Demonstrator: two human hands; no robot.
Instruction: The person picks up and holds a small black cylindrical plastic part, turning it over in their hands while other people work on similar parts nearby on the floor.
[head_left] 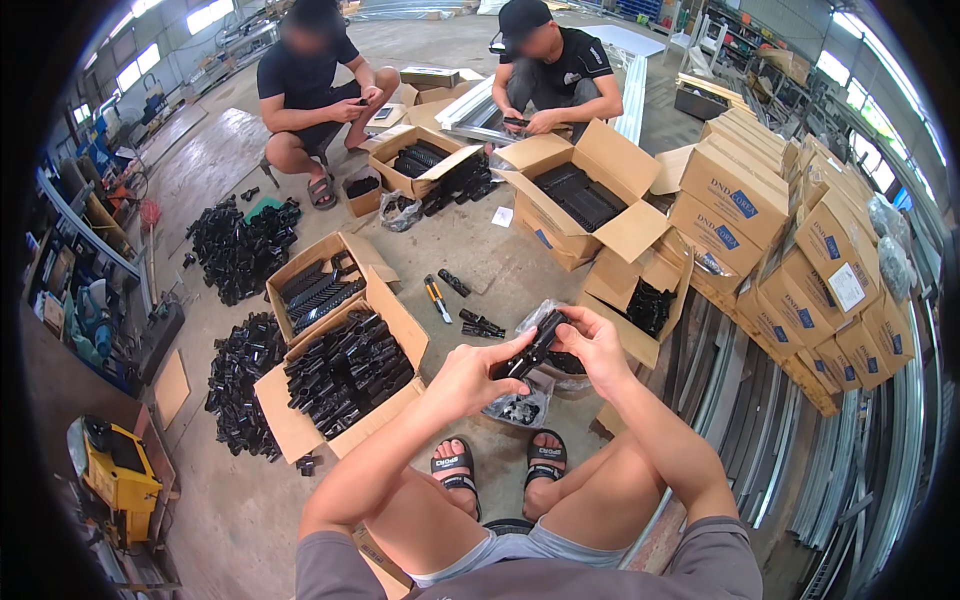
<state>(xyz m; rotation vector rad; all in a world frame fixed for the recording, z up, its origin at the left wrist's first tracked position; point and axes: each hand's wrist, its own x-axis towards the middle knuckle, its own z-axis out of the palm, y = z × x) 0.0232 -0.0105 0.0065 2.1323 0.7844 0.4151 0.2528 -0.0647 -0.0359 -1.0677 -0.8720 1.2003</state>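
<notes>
Above my knees, my left hand and my right hand are both closed on one black plastic part, short and tube-like. The left grips its lower end and the right its upper end; its exact kind is not clear. Just below the hands sits a plastic-lined container with small pieces, partly covered by them. On the floor ahead lie an orange-handled utility knife and several loose black parts. To the left, an open carton is filled with similar black parts.
Heaps of black parts cover the floor at left. Open cartons stand ahead, near two crouching people handling small dark parts. Stacked cartons on a pallet and long metal profiles lie right. A yellow machine stands lower left.
</notes>
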